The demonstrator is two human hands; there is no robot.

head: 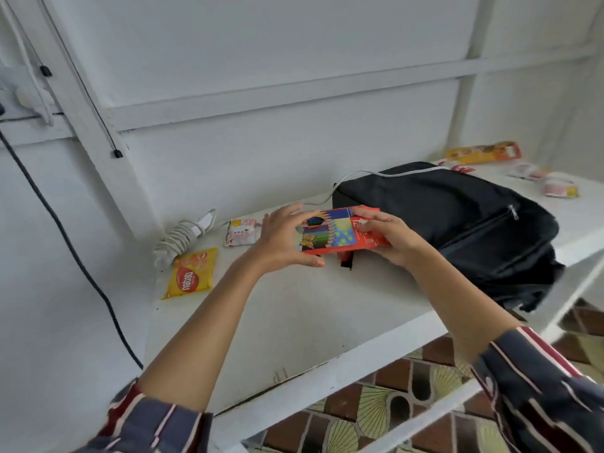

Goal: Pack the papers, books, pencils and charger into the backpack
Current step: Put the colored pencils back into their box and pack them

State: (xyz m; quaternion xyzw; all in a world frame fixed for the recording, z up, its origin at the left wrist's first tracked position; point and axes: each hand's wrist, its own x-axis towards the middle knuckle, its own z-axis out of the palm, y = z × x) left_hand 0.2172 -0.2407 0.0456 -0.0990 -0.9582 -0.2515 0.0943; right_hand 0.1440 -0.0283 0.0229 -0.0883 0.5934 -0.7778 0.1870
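A red box of coloured pencils (336,232) is held just above the white shelf (294,308), in front of the black backpack (457,220). My left hand (281,243) grips its left end, thumb underneath. My right hand (392,237) holds its right end, fingers curled over the top. The backpack lies flat on the shelf with its zips closed on the side I see. A white charger (183,237) with its cable wound round it lies at the back left of the shelf. A white cable (385,174) runs over the backpack's top. No papers or books are in view.
A yellow wafer packet (191,273) and a small white snack packet (240,232) lie left of my hands. More snack packets (483,152) sit at the far right behind the backpack. A black cable (65,237) hangs down the wall at left. Patterned floor shows below the shelf.
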